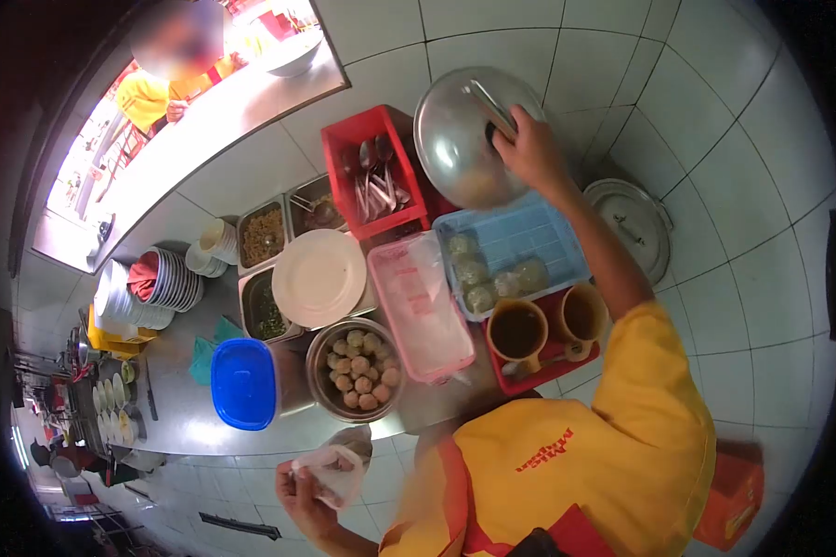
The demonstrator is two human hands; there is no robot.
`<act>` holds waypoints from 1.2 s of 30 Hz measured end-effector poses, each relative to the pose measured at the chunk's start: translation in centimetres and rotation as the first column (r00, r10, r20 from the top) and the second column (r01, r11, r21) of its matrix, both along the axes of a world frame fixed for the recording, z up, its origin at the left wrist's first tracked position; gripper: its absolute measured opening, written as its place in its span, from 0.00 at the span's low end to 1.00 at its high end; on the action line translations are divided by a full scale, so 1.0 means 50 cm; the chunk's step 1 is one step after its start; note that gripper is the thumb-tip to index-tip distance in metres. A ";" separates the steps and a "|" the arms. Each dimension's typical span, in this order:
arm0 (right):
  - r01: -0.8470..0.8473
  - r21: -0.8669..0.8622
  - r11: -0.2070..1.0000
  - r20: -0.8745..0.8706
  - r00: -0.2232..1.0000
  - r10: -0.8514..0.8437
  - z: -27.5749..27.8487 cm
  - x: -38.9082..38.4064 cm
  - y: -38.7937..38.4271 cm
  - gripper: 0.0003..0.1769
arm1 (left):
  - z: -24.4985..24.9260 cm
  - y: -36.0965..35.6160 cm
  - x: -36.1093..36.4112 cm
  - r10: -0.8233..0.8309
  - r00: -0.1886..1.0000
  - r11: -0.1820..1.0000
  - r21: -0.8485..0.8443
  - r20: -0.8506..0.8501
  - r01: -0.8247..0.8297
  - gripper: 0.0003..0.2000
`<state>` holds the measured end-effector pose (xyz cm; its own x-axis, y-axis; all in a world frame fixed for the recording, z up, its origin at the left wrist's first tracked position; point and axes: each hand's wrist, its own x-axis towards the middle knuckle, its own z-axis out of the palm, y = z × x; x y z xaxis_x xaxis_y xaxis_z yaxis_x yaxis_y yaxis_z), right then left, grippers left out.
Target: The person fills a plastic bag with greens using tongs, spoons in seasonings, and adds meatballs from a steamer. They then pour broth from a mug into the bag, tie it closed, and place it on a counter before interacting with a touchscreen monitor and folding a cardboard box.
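Right hand (525,153): closed round the handle (494,110) of a big domed metal lid (450,135)
Lid: in right hand's grip, tilted, near tiled wall (604,79); contact with wall, can't tell
Left hand (303,501): low, off counter edge, fingers bent and closed on a clear plastic bag (336,475)
Plastic bag: in left hand, below the meatball bowl in view; contents, can't tell
Meatball bowl (312,373): metal, on counter (190,408), full of meatballs (360,369)
Blue-lidded tub (243,384): just left of bowl
White plates (319,278): over the metal food pans (263,237)
Pink-lidded box (424,311): between bowl and blue tray
Blue tray (539,232): wrapped round items (474,271) inside
Red bin (337,167): spoons (372,178) inside, near lid
Mugs (517,332): two, on red tray (529,379), one with dark liquid
Serving window (241,111): person in yellow (142,99) beyond
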<state>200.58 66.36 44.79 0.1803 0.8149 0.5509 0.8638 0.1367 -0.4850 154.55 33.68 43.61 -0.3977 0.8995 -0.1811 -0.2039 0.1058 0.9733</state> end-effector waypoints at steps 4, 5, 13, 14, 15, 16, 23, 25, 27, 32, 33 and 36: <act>-0.183 -0.165 0.969 -0.066 0.983 0.174 -0.011 0.015 -0.154 0.18 | 0.018 0.030 0.016 0.073 0.995 0.997 -0.023 -0.066 -0.075 0.13; -0.216 -0.225 0.950 -0.056 0.976 0.209 -0.024 0.021 -0.174 0.18 | 0.058 0.060 0.062 0.014 0.995 0.997 0.073 -0.098 -0.007 0.15; -0.316 -0.537 0.782 -0.042 0.936 0.350 -0.029 0.099 -0.201 0.24 | 0.110 0.233 0.209 -0.158 0.987 0.962 0.219 -0.034 0.162 0.07; -0.309 -0.573 0.759 -0.059 0.939 0.338 -0.009 0.100 -0.192 0.26 | 0.110 0.257 0.234 -0.149 0.988 0.963 0.222 -0.027 0.152 0.06; -0.313 -0.573 0.758 -0.059 0.938 0.343 -0.004 0.101 -0.173 0.26 | 0.109 0.278 0.253 -0.167 0.986 0.960 0.228 0.008 0.161 0.07; -0.247 -0.498 0.831 0.018 0.955 0.295 0.003 0.102 -0.148 0.26 | 0.093 0.300 0.260 -0.156 0.987 0.965 0.218 0.032 0.146 0.07; -0.094 -0.527 0.845 0.480 0.787 0.387 -0.016 0.073 0.127 0.15 | 0.030 0.394 0.332 -0.259 0.930 0.959 0.185 0.262 0.215 0.07; -0.058 -0.548 0.834 0.565 0.710 0.421 -0.023 0.028 0.167 0.11 | 0.004 0.407 0.345 -0.276 0.920 0.959 0.150 0.277 0.242 0.06; -0.019 -0.567 0.824 0.642 0.617 0.456 -0.053 -0.003 0.212 0.08 | -0.007 0.422 0.353 -0.350 0.912 0.935 0.133 0.216 0.328 0.06; -0.349 -0.056 0.935 0.760 0.593 0.267 -0.060 -0.005 0.191 0.09 | -0.028 0.450 0.362 -0.365 0.906 0.931 0.089 0.215 0.354 0.08; -0.358 -0.059 0.932 0.760 0.589 0.274 -0.022 -0.011 0.164 0.09 | -0.042 0.454 0.356 -0.365 0.905 0.931 0.062 0.219 0.361 0.09; -0.390 -0.227 0.892 0.620 0.649 0.441 0.109 -0.031 0.059 0.11 | -0.098 0.464 0.329 -0.367 0.898 0.928 0.025 0.243 0.372 0.12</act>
<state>199.02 69.30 50.25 -0.5609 0.7547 0.3404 0.8240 0.5490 0.1405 170.98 56.89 38.68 0.0198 0.9683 -0.2492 -0.3719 0.2384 0.8971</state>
